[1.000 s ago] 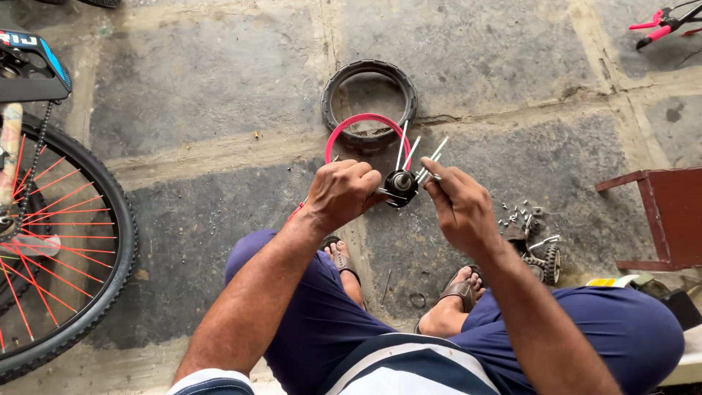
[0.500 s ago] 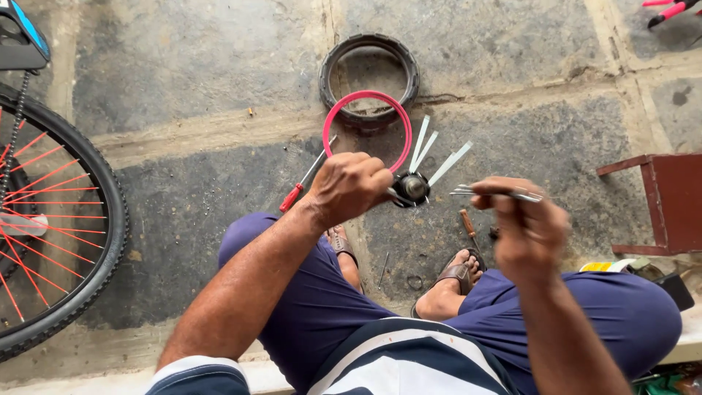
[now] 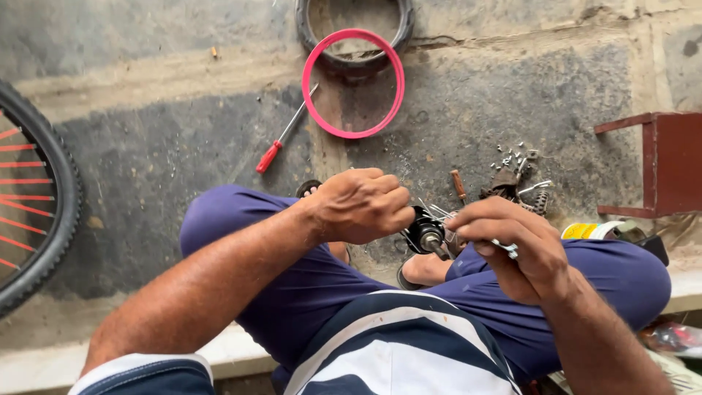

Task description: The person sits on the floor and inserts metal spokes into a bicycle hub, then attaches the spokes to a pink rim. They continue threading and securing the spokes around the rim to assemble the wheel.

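Compared with half a second back, both hands have dropped low over the lap and closer together, and the hub came down with them; before that it was held up in front of the pink rim.

Only the one head view here. The left hand [image 3: 363,205] is curled into a fist around one end of a small black wheel hub [image 3: 425,232], gripping it tight just above the knees. The right hand [image 3: 515,245] sits right beside the hub's other end, fingers bunched and pinching a thin bundle of metal spokes [image 3: 439,212], with a bit of shiny metal poking out between the fingertips. Can't make out exactly what that bit is.

On the stone floor [image 3: 146,183], further out: a pink rim [image 3: 307,95] lies flat, overlapping a black tyre [image 3: 302,25] at the top edge. A red-handled screwdriver [image 3: 269,156] lies just left of the rim, its tip touching it. Near the right knee there's a pile of small metal parts [image 3: 512,168] and a brown-handled tool [image 3: 458,184]. A bike wheel with red spokes [image 3: 44,212] is at the left edge, a dark red metal stand [image 3: 669,168] at the right.
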`<action>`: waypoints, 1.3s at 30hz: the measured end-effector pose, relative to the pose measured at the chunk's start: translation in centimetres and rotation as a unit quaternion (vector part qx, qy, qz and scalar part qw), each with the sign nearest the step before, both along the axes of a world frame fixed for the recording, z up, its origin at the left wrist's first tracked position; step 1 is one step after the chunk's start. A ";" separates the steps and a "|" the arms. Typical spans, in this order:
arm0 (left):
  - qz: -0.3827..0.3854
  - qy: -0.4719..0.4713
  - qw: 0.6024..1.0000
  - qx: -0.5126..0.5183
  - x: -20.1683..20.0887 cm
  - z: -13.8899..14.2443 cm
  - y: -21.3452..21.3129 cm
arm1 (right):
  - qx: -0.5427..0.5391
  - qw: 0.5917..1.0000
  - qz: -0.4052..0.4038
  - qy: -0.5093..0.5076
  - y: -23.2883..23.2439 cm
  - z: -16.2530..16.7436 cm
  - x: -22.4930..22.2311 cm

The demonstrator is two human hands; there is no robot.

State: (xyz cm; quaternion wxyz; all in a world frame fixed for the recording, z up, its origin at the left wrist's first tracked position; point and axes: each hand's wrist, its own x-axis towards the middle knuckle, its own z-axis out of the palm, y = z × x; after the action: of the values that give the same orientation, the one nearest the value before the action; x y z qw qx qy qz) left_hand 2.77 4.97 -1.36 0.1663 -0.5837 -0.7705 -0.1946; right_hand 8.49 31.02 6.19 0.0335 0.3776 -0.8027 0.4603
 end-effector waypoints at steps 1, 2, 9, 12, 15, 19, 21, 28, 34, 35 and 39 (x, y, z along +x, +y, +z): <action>0.001 -0.001 1.000 0.000 0.0 -0.1 0.0 | -0.003 1.000 0.002 -0.003 0.0 -0.2 0.0; 0.002 -0.004 1.000 0.002 -0.1 -0.2 0.0 | -0.006 1.000 0.004 -0.007 0.0 -0.5 0.1; 0.011 0.000 1.000 0.013 -0.1 -0.7 0.1 | 0.037 0.999 0.022 0.017 -0.7 -1.2 0.2; 0.011 0.012 1.000 0.015 -0.2 -0.6 0.1 | 0.111 0.991 0.059 0.039 -1.0 -0.5 -0.1; 0.011 0.020 0.999 0.028 -0.1 -0.3 -0.1 | 0.154 0.985 0.061 0.043 -0.8 0.5 0.0; -0.003 0.025 0.998 0.055 0.4 0.2 -0.3 | 0.090 0.996 0.003 0.026 0.6 0.7 0.1; -0.016 0.024 0.998 0.052 0.6 0.4 -0.4 | 0.040 0.999 -0.030 -0.001 0.9 0.2 0.7; -0.042 0.003 0.998 0.048 0.8 1.4 -0.2 | 0.029 0.995 0.011 -0.096 2.0 -1.6 0.3; -0.040 -0.003 0.998 0.043 0.6 1.5 -0.1 | 0.059 0.991 0.061 -0.100 1.0 -2.2 -1.3; -0.040 0.001 0.998 0.041 0.6 1.4 -0.1 | 0.060 0.991 0.059 -0.105 0.9 -2.2 -1.3; -0.034 0.004 0.999 0.038 0.6 1.2 -0.1 | 0.074 0.990 0.057 -0.107 0.6 -2.2 -1.4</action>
State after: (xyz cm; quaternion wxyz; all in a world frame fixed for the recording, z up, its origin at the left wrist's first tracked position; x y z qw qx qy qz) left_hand 3.40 4.86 -0.15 0.1846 -0.6037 -0.7415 -0.2273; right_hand 7.09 31.65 3.95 -0.1067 0.3729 -0.8105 0.4389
